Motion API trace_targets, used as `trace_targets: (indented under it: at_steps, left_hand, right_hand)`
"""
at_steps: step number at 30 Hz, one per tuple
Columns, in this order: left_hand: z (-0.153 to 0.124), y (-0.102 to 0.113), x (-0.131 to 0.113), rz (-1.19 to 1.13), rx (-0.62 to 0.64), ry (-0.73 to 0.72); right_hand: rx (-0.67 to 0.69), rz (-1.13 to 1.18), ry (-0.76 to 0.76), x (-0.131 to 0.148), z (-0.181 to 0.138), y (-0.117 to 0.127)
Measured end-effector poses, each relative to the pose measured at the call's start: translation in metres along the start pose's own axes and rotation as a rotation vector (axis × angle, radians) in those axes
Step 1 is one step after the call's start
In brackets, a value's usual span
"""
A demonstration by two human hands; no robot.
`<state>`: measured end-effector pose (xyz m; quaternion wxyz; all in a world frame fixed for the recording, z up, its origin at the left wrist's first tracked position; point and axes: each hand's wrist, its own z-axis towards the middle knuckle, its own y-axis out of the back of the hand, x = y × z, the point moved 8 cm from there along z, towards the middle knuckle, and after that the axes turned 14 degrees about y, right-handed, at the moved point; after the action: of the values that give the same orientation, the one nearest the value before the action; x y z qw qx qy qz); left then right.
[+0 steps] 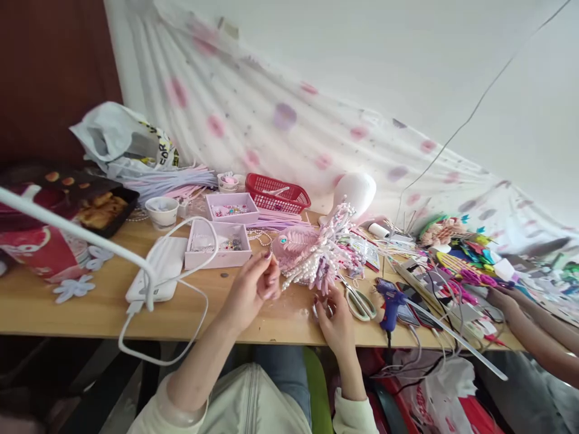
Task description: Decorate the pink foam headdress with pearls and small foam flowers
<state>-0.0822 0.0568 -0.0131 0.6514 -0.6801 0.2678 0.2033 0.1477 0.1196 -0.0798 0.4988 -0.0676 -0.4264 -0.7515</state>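
Note:
A pink headpiece point(312, 250) with feather shapes, pearl strands and a turquoise bead lies on the wooden table point(81, 301). My left hand point(253, 286) is at its left edge, fingers curled and pinched together on something I cannot make out. My right hand point(335, 319) rests on the table just below the ornament, fingers bent round a small clear round piece. White-handled scissors point(359, 301) lie right of that hand, and a blue glue gun point(389, 301) stands further right.
Two pink bead boxes point(221, 244), a red basket point(278, 193), a white cup point(161, 211), a white power bank with cable point(158, 268), a snack tray point(102, 211) and a white mannequin head point(355, 190). Another person's arm point(529, 319) reaches over craft clutter at right.

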Motion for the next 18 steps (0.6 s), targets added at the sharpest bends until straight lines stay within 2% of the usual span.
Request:
trace_targets:
  at_steps: [2, 5, 7, 9, 12, 16, 18]
  left_hand:
    - [-0.013, 0.011, -0.014, 0.105, -0.089, -0.047]
    - [-0.039, 0.032, -0.051, 0.244, -0.281, -0.195]
    - [-0.051, 0.032, -0.070, 0.281, -0.334, -0.274]
    - [-0.057, 0.018, -0.075, 0.297, -0.330, -0.330]
    - [-0.048, -0.025, -0.048, 0.332, -0.200, -0.269]
    - [-0.025, -0.087, 0.025, 0.263, 0.119, 0.089]
    - [-0.018, -0.106, 0.048, 0.135, 0.222, 0.228]
  right_hand:
    - [0.011, -0.011, 0.002, 0.001, 0.000, -0.001]
    - [-0.007, -0.041, 0.017, 0.003, 0.001, 0.000]
    - [-0.017, -0.054, 0.028, 0.005, 0.001, 0.001]
    - [-0.022, -0.052, 0.037, 0.007, 0.002, 0.000]
    - [-0.048, -0.056, 0.054, 0.011, 0.005, 0.000]
    - [-0.143, -0.026, 0.054, 0.018, 0.003, 0.007]
    - [-0.309, 0.012, 0.014, 0.024, -0.007, 0.025]
